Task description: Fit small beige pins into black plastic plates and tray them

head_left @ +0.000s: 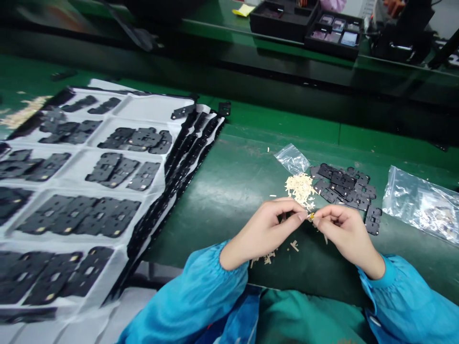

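Note:
My left hand [270,229] and my right hand [344,231] meet above the green table, each pinched at the fingertips. Between them is a tiny yellow-and-white piece [311,216], too small to name. A thin pale tip shows below my right fingers; what it belongs to is hidden. Just beyond the hands lies a heap of small cream-coloured strips [300,187]. To its right are several flat black plates with cut-outs [346,184], loosely piled. More cream scraps [268,258] lie under my left wrist.
Stacked white trays [77,165] with black edges, holding more black plates, fill the left side. A small clear bag [293,158] lies behind the strips; a larger one [423,205] is at right. Black boxes [283,21] stand on the raised back shelf [222,28].

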Demonstrator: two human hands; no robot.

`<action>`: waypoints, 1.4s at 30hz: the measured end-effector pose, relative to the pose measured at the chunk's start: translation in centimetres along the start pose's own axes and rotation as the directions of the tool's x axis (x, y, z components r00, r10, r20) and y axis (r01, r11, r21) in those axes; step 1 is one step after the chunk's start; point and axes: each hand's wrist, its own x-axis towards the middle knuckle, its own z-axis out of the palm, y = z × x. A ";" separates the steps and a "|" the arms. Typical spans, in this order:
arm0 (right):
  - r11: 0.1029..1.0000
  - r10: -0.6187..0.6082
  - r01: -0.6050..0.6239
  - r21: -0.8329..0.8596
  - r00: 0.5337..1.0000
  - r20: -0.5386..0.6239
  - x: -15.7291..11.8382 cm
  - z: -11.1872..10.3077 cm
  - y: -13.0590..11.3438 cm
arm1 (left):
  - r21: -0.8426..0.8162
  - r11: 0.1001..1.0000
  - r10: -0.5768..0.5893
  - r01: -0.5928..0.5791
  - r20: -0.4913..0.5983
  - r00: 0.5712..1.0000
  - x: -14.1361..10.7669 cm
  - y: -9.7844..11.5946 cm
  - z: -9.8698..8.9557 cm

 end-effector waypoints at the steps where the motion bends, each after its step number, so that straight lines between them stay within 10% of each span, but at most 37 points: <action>1: 1.000 -0.002 0.002 0.002 1.000 0.004 0.0 0.0 0.0 | -0.001 1.000 0.004 -0.004 0.008 1.000 0.0 0.2 0.0; 8: 1.000 -0.006 0.007 -0.020 0.998 0.058 -0.1 0.0 -0.1 | 0.310 0.933 0.140 -0.186 0.164 0.976 0.1 0.9 -0.9; 15: 0.974 -0.140 0.126 -0.189 0.988 -0.061 -0.4 -0.1 0.5 | 0.464 0.875 0.248 -0.137 -0.187 0.950 -0.5 1.0 0.6; 30: 0.757 -0.445 0.393 -0.522 0.895 0.029 -1.1 -0.1 0.0 | 0.479 0.843 0.276 -0.243 0.002 0.961 -0.3 1.4 0.8; 42: 0.917 -0.249 0.221 -0.333 0.968 -0.043 -0.8 -0.3 0.4 | 0.683 0.724 0.214 -0.099 -0.087 0.973 0.0 -0.6 0.2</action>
